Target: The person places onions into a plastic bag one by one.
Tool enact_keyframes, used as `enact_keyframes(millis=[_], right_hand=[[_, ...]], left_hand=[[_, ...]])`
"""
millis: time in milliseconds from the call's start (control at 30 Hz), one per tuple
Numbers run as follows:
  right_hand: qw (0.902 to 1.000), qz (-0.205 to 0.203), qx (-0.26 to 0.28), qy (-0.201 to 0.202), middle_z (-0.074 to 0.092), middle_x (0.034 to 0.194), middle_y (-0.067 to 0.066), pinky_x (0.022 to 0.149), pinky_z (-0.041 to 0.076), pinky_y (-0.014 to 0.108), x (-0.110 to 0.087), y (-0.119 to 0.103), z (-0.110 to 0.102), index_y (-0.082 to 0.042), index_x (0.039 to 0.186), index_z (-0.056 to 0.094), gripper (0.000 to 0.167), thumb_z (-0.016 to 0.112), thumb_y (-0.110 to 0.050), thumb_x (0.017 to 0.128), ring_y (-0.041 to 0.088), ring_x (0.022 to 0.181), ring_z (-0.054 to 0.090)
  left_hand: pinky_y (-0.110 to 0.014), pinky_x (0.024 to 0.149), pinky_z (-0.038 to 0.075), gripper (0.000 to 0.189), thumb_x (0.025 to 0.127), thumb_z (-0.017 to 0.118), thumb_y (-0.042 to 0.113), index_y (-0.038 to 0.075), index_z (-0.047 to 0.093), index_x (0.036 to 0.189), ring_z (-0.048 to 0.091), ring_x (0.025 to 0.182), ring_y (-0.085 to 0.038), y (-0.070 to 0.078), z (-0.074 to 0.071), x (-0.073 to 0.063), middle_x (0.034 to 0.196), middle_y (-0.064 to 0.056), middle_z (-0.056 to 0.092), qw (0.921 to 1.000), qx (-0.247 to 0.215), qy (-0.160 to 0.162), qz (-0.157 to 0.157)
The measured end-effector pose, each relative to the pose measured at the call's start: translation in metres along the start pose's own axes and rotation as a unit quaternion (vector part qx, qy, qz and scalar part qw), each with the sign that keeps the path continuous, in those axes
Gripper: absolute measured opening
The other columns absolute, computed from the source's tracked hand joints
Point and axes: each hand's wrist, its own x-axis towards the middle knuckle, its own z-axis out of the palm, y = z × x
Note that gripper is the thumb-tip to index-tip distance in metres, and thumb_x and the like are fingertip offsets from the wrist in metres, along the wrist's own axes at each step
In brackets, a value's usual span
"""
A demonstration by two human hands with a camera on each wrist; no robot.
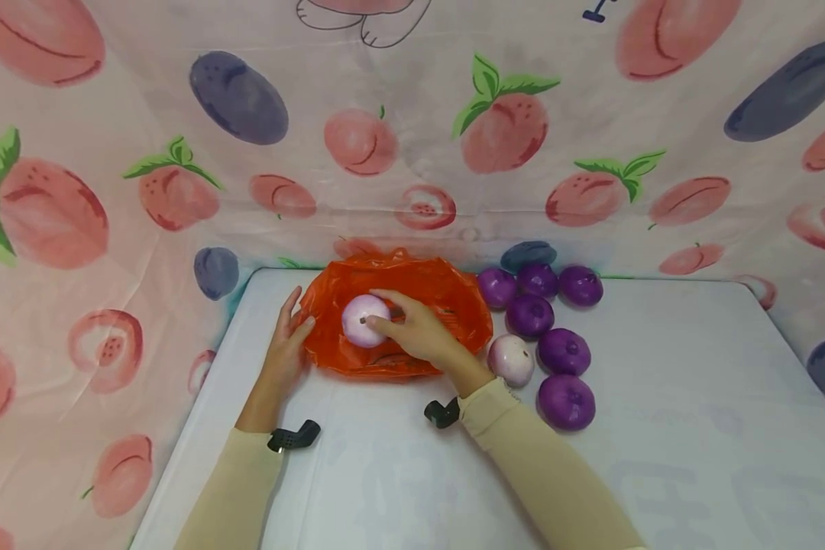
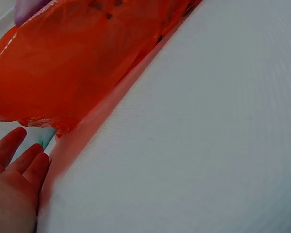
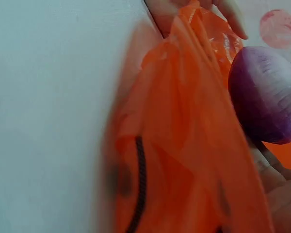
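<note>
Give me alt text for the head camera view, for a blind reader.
A pale purple onion sits in the grip of a person's right hand over an open orange bag; the left hand is at the bag's left edge. Six darker onions and one whitish onion lie to the right on a white table, before a fruit-print cloth.

Free to pass over the bench right of the onions, and at the front between left sleeve and right sleeve, though narrowed by the wrist cameras. Walled off behind and at the left by the cloth. Barred just right of the bag by purple onions and a white onion, packed close. Obstructed mid-mouth by the held onion and right fingers; open toward the mouth's back right. Hemmed in at the bag's left by the left fingers.
</note>
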Motion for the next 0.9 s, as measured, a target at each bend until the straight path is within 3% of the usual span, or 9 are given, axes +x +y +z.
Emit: enact_keyframes(millis=[333, 533, 733, 900], right_hand=[[0.9997, 0.011, -0.008, -0.021, 0.062, 0.138, -0.001, 0.099, 0.057, 0.04, 0.01, 0.005, 0.02, -0.032, 0.151, 0.05, 0.062, 0.071, -0.046, 0.094, 0.024, 0.12, 0.06], [0.9994, -0.002, -0.024, -0.024, 0.062, 0.139, 0.002, 0.098, 0.058, 0.039, 0.013, 0.004, 0.028, -0.028, 0.151, 0.051, 0.062, 0.072, -0.04, 0.095, 0.025, 0.121, 0.062], [0.9993, -0.017, -0.02, -0.026, 0.066, 0.132, 0.005, 0.09, 0.06, 0.035, 0.016, 0.004, 0.032, -0.022, 0.149, 0.054, 0.06, 0.074, -0.037, 0.094, 0.025, 0.114, 0.064], [0.9993, -0.016, -0.028, -0.021, 0.065, 0.133, 0.005, 0.096, 0.058, 0.038, 0.017, 0.005, 0.035, -0.02, 0.148, 0.055, 0.059, 0.074, -0.037, 0.094, 0.025, 0.114, 0.063]], left_hand=[[-0.017, 0.102, 0.051, 0.064, 0.107, 0.052, 0.03, 0.041, 0.02, 0.161, 0.045, 0.14, -0.016, 0.0, -0.001, 0.0, 0.161, -0.007, 0.036, 0.9998, 0.02, -0.004, -0.002], [-0.018, 0.102, 0.051, 0.064, 0.107, 0.051, 0.028, 0.04, 0.02, 0.162, 0.046, 0.138, -0.016, -0.001, -0.002, 0.0, 0.16, -0.007, 0.036, 0.9998, 0.014, -0.01, 0.006], [-0.018, 0.103, 0.051, 0.064, 0.107, 0.052, 0.028, 0.04, 0.021, 0.161, 0.045, 0.139, -0.015, -0.001, -0.002, 0.0, 0.161, -0.007, 0.036, 0.9999, 0.007, -0.01, 0.007], [-0.017, 0.102, 0.051, 0.064, 0.107, 0.052, 0.029, 0.041, 0.02, 0.161, 0.044, 0.14, -0.015, 0.0, -0.003, 0.0, 0.163, -0.008, 0.034, 0.9998, 0.015, -0.009, 0.002]])
